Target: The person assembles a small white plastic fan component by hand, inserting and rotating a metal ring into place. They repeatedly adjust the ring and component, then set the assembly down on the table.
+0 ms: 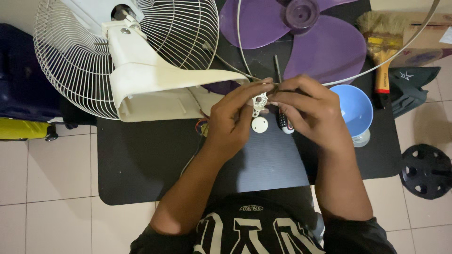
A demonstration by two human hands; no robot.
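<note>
Both hands meet above the black mat (141,164). The left hand (230,120) and right hand (308,110) pinch a small white part (259,100), mostly hidden by fingers. A screwdriver (284,123) shows partly beneath them. A brown box (426,40), cut off, lies beyond the mat's far right corner.

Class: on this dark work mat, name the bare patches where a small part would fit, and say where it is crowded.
Bare mat lies below the white fan housing, left of the left hand. Crowded: the top, with the purple blade, paintbrush and blue bowl.
</note>
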